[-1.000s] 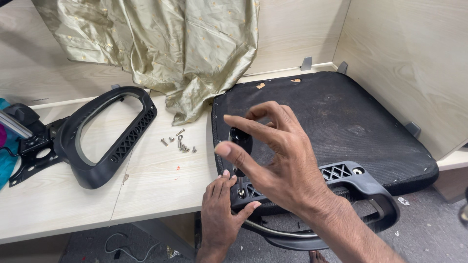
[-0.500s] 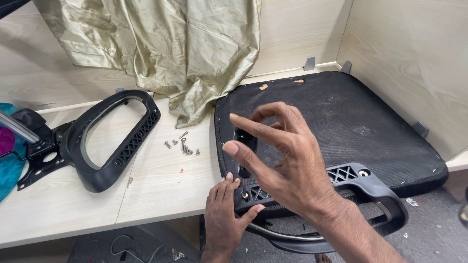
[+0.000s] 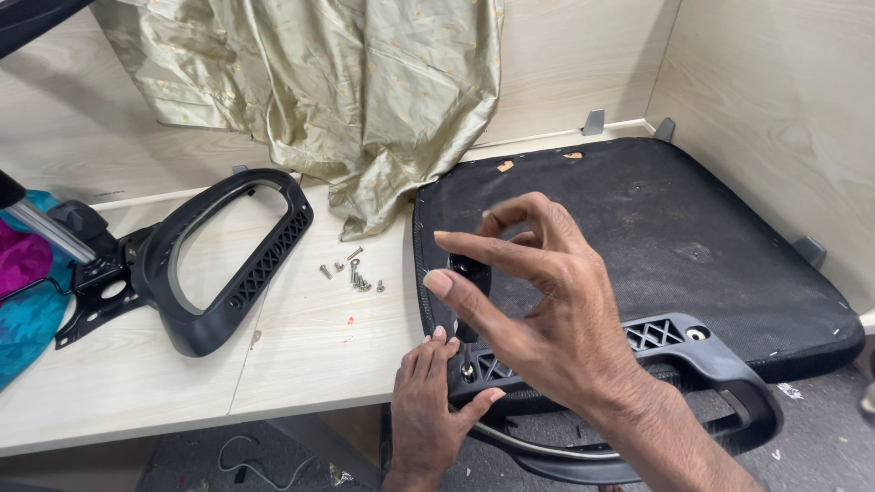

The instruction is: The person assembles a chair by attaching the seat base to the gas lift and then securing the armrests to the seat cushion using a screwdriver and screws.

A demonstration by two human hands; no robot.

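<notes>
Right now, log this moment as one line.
right hand: turning black-handled screwdriver | left hand: steadying black plastic armrest | upturned black fabric seat | loose screws

Your right hand (image 3: 547, 310) gripped a black screwdriver handle (image 3: 469, 273) upright over an armrest (image 3: 638, 364) on the upturned black seat (image 3: 656, 228). Your left hand (image 3: 433, 401) steadied the armrest's end. Loose screws (image 3: 354, 271) lay nearby on the table (image 3: 310, 355).

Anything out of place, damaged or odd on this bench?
Loose screws lie scattered on the desk beside the spare armrest. A crumpled gold cloth spills over the seat base, whose far edge shows torn spots.
</notes>
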